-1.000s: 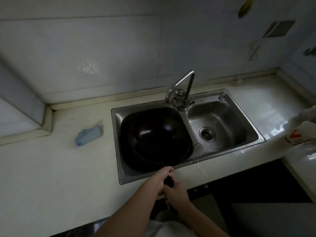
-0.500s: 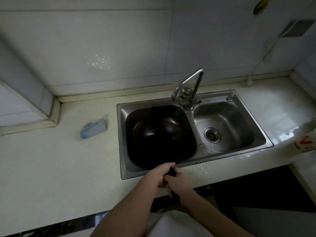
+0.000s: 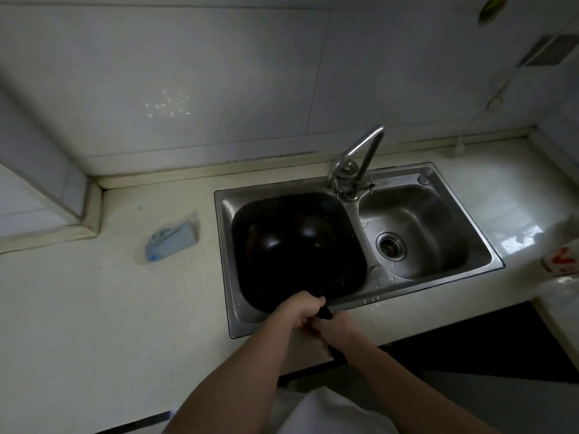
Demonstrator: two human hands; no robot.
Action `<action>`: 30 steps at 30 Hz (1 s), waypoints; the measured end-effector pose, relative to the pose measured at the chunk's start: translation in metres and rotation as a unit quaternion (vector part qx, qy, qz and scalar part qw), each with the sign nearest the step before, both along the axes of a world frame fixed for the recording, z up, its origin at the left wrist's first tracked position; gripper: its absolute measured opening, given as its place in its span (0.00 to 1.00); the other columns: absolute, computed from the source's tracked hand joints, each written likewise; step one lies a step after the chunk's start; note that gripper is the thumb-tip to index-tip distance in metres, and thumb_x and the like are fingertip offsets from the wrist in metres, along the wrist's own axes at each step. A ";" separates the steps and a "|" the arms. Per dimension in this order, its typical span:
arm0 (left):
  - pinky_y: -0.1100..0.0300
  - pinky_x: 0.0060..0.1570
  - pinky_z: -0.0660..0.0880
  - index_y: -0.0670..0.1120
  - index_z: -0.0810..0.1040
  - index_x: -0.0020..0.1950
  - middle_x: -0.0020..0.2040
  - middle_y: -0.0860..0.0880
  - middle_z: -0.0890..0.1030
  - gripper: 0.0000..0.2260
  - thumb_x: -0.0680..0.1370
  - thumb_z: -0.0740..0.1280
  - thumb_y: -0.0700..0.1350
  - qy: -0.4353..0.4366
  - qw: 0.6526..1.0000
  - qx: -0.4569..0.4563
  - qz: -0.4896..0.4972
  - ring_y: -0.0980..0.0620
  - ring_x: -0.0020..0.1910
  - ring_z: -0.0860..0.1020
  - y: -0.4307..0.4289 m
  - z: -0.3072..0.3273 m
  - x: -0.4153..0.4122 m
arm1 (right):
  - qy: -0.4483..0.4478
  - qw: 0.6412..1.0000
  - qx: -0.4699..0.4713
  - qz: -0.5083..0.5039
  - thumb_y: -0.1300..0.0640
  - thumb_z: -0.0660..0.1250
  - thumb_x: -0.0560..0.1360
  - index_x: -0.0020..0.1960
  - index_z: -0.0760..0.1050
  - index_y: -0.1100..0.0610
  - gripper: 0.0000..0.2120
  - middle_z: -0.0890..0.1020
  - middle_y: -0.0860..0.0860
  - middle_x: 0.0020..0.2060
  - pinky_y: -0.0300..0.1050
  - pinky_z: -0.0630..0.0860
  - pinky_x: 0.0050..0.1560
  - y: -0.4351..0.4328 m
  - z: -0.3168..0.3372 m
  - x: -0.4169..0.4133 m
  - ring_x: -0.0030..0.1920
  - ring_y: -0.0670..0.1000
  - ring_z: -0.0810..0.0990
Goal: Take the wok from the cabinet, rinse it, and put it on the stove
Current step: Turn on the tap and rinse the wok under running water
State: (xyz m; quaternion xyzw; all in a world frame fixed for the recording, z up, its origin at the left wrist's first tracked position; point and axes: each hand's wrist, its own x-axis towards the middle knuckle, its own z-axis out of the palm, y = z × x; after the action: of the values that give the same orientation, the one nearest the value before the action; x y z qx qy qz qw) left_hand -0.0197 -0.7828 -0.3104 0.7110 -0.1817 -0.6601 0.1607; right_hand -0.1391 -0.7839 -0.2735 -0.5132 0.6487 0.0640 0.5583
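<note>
A black wok (image 3: 297,245) sits in the left basin of the steel double sink (image 3: 451,274), filling most of it. Its dark handle (image 3: 324,312) sticks out over the sink's front rim toward me. My left hand (image 3: 299,311) is closed around the handle close to the pan. My right hand (image 3: 335,328) grips the handle just behind the left one, lower on it. The chrome faucet (image 3: 357,164) stands behind the divider between the basins, and no water stream shows.
A crumpled blue cloth (image 3: 170,241) lies on the pale counter (image 3: 94,308) left of the sink. The right basin has a round drain (image 3: 390,245). A white package with red print (image 3: 560,261) stands at the counter's right edge. Tiled wall rises behind.
The camera view has shifted left, so the sink sits further right in frame. Both hands keep their hold on the wok handle. The wok stays in the left basin.
</note>
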 end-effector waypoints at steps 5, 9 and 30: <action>0.53 0.53 0.79 0.40 0.72 0.70 0.56 0.41 0.80 0.27 0.84 0.53 0.59 -0.115 0.982 -0.018 -0.146 0.43 0.55 0.81 -0.006 0.002 0.003 | 0.006 1.000 0.006 0.007 0.52 0.70 0.73 0.40 0.77 0.57 0.10 0.78 0.52 0.28 0.43 0.74 0.30 -0.001 0.000 -0.001 0.26 0.49 0.75; 0.55 0.42 0.74 0.38 0.76 0.64 0.43 0.44 0.78 0.28 0.84 0.51 0.59 -0.174 0.958 -0.033 -0.225 0.46 0.41 0.78 -0.014 0.001 0.006 | -0.019 1.000 0.016 0.001 0.50 0.72 0.74 0.40 0.77 0.59 0.12 0.75 0.51 0.26 0.41 0.73 0.26 0.000 0.005 0.000 0.22 0.48 0.73; 0.49 0.46 0.80 0.49 0.76 0.53 0.47 0.49 0.81 0.11 0.82 0.60 0.55 -0.360 0.904 -0.157 -0.168 0.48 0.44 0.80 -0.163 0.039 -0.037 | -0.098 0.986 -0.102 -0.088 0.54 0.62 0.80 0.43 0.79 0.64 0.15 0.78 0.55 0.29 0.44 0.71 0.29 -0.255 -0.003 -0.047 0.27 0.51 0.74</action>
State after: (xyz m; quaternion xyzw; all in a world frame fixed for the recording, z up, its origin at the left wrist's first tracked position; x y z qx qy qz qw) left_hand -0.0570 -0.9454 -0.2710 0.8247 -0.4455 -0.3391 0.0804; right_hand -0.1857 -1.0394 -0.2770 -0.5120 0.6368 -0.1021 0.5674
